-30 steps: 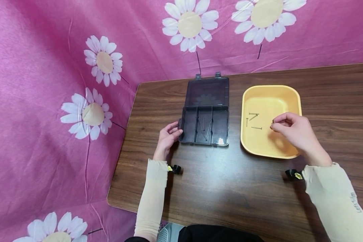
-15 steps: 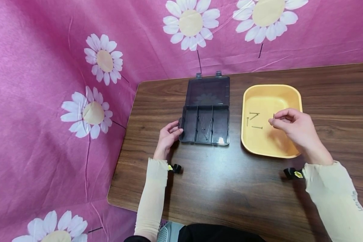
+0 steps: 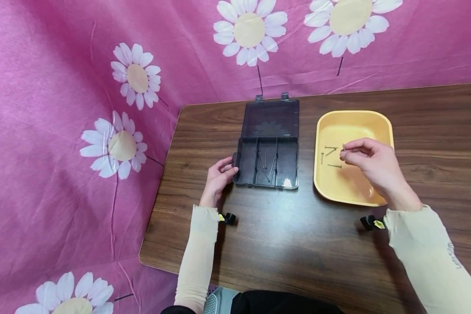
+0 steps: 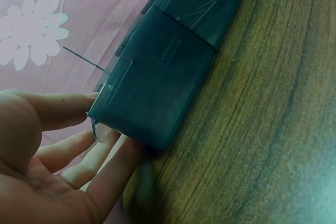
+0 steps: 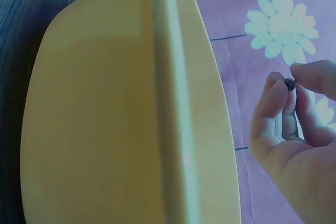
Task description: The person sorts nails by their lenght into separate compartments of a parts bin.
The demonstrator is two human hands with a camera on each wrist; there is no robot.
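My left hand [image 3: 216,181] holds the left side of a dark translucent compartment box [image 3: 246,163]; in the left wrist view its thumb [image 4: 65,109] is at the top edge and its fingers against the side. Several thin screws [image 3: 265,159] lie in the box's middle compartment. Over the yellow tray [image 3: 345,189], my right hand [image 3: 380,172] pinches a screw [image 5: 290,84] between thumb and fingertips; its dark head shows in the right wrist view, the shank mostly hidden. More brass-toned screws [image 3: 335,165] rest on the left part of the tray floor.
The box's hinged lid [image 3: 271,118] lies folded back toward the rear table edge. Box and tray stand side by side on a brown wooden table [image 3: 282,244], a narrow gap between them. A pink flowered cloth [image 3: 196,52] hangs behind and to the left.
My right hand, with the screw in its fingertips, has moved left over the tray. The left hand and the box have stayed in place.
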